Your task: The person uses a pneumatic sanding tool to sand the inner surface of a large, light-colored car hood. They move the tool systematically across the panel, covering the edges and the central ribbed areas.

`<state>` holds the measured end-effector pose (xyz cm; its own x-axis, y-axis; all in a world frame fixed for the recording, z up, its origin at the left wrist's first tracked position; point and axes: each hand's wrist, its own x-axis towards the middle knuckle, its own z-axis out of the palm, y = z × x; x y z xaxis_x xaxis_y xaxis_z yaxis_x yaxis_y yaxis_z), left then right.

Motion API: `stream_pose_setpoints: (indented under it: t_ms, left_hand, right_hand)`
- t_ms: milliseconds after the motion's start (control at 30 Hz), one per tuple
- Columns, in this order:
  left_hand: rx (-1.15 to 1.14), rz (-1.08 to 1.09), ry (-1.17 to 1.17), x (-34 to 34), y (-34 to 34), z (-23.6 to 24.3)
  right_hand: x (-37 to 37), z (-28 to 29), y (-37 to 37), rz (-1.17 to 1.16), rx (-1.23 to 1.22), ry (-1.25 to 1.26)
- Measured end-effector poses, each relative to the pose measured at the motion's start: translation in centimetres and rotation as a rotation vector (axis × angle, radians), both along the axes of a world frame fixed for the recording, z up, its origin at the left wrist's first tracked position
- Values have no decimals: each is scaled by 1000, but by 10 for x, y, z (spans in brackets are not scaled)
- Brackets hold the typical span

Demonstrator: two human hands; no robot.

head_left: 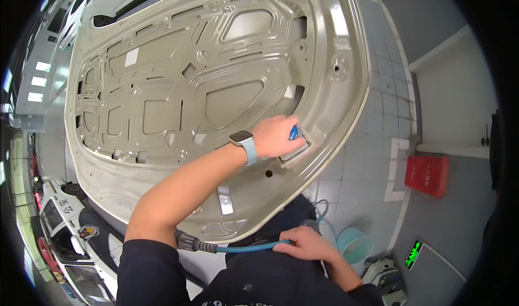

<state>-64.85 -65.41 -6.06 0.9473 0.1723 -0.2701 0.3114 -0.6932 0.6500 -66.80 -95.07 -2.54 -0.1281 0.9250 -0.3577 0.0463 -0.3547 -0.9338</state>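
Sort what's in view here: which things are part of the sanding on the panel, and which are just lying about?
In use:
left hand pressing a sanding block
beige car hood panel
right hand holding a blue hose

Lying about:
red box on the floor
teal bucket
white car at lower left

Single head cam, fisheye, looks down close at hood panel (pixel 216 89) w/ forearms entering below.

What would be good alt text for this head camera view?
The person's left hand presses a blue-handled sanding block against the underside of a beige car hood panel. Their right hand holds a blue hose near the waist, above a grey tiled floor.
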Motion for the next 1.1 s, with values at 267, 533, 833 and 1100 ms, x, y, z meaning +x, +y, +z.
stream_pose_setpoints:
  t_ms: [267,533,833,1100]
  left_hand:
    - [100,-159,180,-110,29,27]
    - [115,-338,138,-200,86,17]
    - [170,-414,210,-299,157,20]
    - [181,-369,285,-367,212,31]
  right_hand:
    - [-50,7,23,-8,75,37]
    - [-166,14,73,-68,77,-74]
    - [-260,35,142,-28,66,-163]
    - [-283,43,164,-5,24,-215]
